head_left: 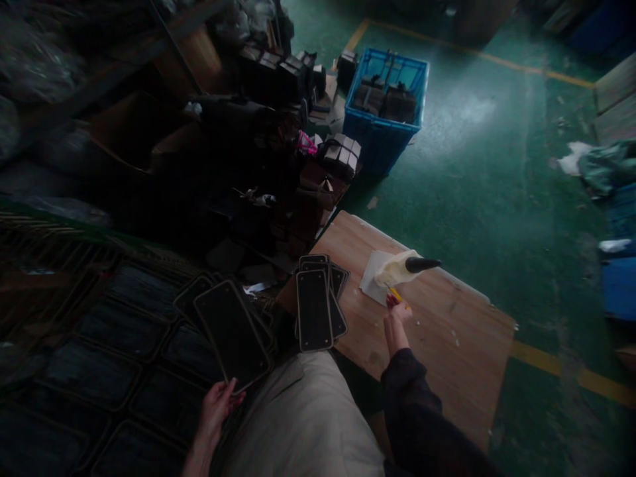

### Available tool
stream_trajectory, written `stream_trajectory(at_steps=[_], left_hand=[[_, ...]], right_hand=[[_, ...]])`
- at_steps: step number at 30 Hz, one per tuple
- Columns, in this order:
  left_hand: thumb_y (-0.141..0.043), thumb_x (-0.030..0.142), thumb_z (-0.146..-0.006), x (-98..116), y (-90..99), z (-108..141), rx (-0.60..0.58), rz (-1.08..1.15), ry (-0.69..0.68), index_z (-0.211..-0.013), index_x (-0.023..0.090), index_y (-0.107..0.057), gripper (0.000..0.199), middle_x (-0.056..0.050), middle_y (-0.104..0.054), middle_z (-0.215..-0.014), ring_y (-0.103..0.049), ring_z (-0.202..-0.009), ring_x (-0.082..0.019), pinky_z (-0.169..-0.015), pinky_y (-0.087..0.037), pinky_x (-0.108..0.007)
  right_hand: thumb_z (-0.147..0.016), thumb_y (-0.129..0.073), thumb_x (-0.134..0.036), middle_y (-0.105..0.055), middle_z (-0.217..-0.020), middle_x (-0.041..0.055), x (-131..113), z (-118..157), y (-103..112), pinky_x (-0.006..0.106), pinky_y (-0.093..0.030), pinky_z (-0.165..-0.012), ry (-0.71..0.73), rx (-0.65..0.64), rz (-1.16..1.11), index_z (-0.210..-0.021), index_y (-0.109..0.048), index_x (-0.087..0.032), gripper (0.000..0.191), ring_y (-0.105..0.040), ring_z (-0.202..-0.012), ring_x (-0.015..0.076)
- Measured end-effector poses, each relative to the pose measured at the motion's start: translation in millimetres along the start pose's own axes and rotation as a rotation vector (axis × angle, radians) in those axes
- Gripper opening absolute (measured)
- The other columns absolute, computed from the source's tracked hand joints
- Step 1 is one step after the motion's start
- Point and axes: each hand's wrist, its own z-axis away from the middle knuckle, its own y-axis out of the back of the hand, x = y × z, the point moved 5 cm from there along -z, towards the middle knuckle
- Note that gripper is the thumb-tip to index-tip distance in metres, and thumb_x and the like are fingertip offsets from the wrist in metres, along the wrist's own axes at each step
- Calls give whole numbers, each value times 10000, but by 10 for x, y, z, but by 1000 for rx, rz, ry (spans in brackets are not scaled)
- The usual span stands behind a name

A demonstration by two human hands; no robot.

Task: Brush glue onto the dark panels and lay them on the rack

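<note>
My left hand (218, 405) pinches the lower edge of a dark rectangular panel (232, 334) with rounded corners, a pale edge and small dots near its corners. Under that panel lie more of the same kind. My right hand (400, 310), over the wooden board, has its fingers closed on a slim yellow tool (396, 293); its exact kind is too blurred to tell. The tool's far end is close to a cream-coloured bottle (392, 268) with a black tapered tip, lying on a pale square sheet (370, 281). Between my hands, a stack of dark panels (315, 311) overlaps the board's left edge.
The wooden board (447, 358) lies in front to the right. Many dark panels (89, 371) fill a green-rimmed crate at left. A blue crate (385, 122) holding dark bundles stands on the green floor (477, 179). Strapped bundles (342, 154) and cartons crowd the back left.
</note>
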Motion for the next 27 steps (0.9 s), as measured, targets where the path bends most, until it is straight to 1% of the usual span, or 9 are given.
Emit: stream_trajectory(at_steps=[4, 7, 12, 15, 17, 20, 22, 25, 27], left_hand=[[-728, 119, -773, -24, 14, -27, -19, -6, -22, -863, 141, -553, 198, -6, -664, -697, -705, -561, -169, -511, -571, -221], [-736, 102, -760, -10, 14, -5, -3, -7, -11, -860, 139, -548, 216, -1, -660, -694, -703, -555, -170, -503, -568, -220], [-694, 69, -791, 68, -36, 65, 0, 6, -7, -838, 138, -548, 169, 2, -654, -667, -695, -536, -168, -496, -562, -222], [-711, 63, -773, 102, -56, 85, 5, 29, 1, -809, 145, -545, 188, 10, -650, -658, -690, -525, -165, -495, -559, -222], [-725, 80, -768, 107, -63, 88, 9, 36, 6, -799, 144, -543, 195, 11, -641, -640, -687, -517, -165, -489, -555, -220], [-736, 117, -772, 93, -71, 91, -2, 59, -1, -794, 141, -528, 211, 14, -626, -632, -676, -494, -159, -465, -545, -216], [-742, 153, -776, 82, -67, 83, -2, 93, -21, -775, 147, -499, 242, 28, -607, -628, -661, -465, -144, -437, -532, -205], [-754, 226, -773, 69, -48, 50, -17, 138, -60, -762, 160, -465, 297, 49, -577, -610, -646, -443, -129, -411, -515, -190], [-773, 282, -753, 55, -32, 24, -47, 160, -85, -771, 163, -461, 334, 51, -575, -616, -650, -449, -135, -412, -519, -198]], right_hand=[[-968, -558, -361, -632, -932, 33, 9, -104, -148, 276, -553, -643, -57, 19, -11, -1081, -593, -133, 257, -624, -728, 126], [-963, -566, -352, -625, -978, 43, 34, -122, -162, 284, -554, -653, -91, 23, 5, -1120, -581, -137, 267, -623, -753, 133], [-961, -570, -359, -630, -949, 37, 18, -41, 44, 279, -552, -649, -88, -37, 32, -1075, -598, -132, 256, -621, -739, 128], [-963, -566, -370, -629, -839, 9, -72, 19, 187, 247, -538, -598, -50, -58, 37, -983, -611, -126, 248, -605, -651, 103], [-962, -555, -361, -615, -736, -14, -144, 97, 265, 233, -529, -554, -21, -55, 29, -887, -598, -129, 247, -594, -577, 94], [-905, -562, -331, -592, -602, -36, -225, 304, 300, 243, -529, -488, 15, -95, 13, -749, -529, -169, 228, -596, -476, 117], [-822, -620, -327, -596, -571, -44, -250, 494, 228, 259, -542, -476, 25, -169, 8, -732, -509, -190, 198, -600, -442, 133], [-678, -753, -337, -627, -600, -34, -259, 904, -28, 265, -564, -496, 4, -322, 8, -783, -565, -178, 267, -620, -468, 140], [-614, -818, -368, -648, -637, -14, -285, 1324, -282, 260, -573, -520, -1, -504, 34, -845, -615, -158, 372, -638, -513, 144]])
